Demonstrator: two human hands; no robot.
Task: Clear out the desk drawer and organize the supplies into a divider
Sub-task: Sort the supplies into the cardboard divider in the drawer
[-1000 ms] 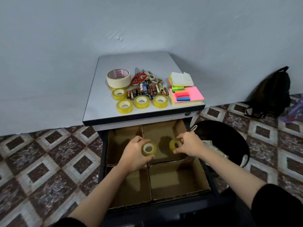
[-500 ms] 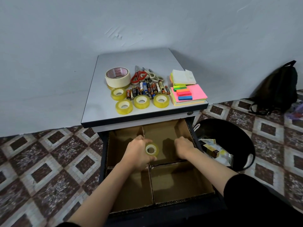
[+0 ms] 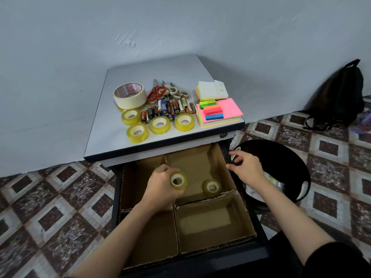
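Two small tape rolls are down at the open drawer [image 3: 210,262] as I watch from my end. One, the held roll [image 3: 178,180], is pinched in my left grip [image 3: 164,189], with thumb and fingers curled round its rim and its hole facing the camera. It hangs above the middle walls of the cardboard divider [image 3: 210,233], at the near left corner of the far right compartment. The other, the loose roll [image 3: 211,187], lies inside that far right compartment, close against its near wall. It is just to the right of the held one and apart from it. My right grip [image 3: 248,167] holds nothing. Its fingers are spread and relaxed over the drawer's right edge, and I cannot tell whether they touch it.

I count four compartments in the divider.

On the surface [image 3: 160,71] I count four more small rolls [image 3: 160,125] clustered at the near side. One wide masking tape roll [image 3: 130,95] stands behind them. There are three pairs of scissors [image 3: 160,92], as far as I can make out, one of them red-handled. A row of batteries [image 3: 168,109] is too crowded for me to count. Two stacks of sticky notes [image 3: 228,109] lie at the right, the nearer one pink on top and carrying coloured page flags [image 3: 212,111].

One black bin [image 3: 281,157] stands on the tiled floor right of the drawer, with paper in it. One black backpack [image 3: 341,93] leans at the wall.
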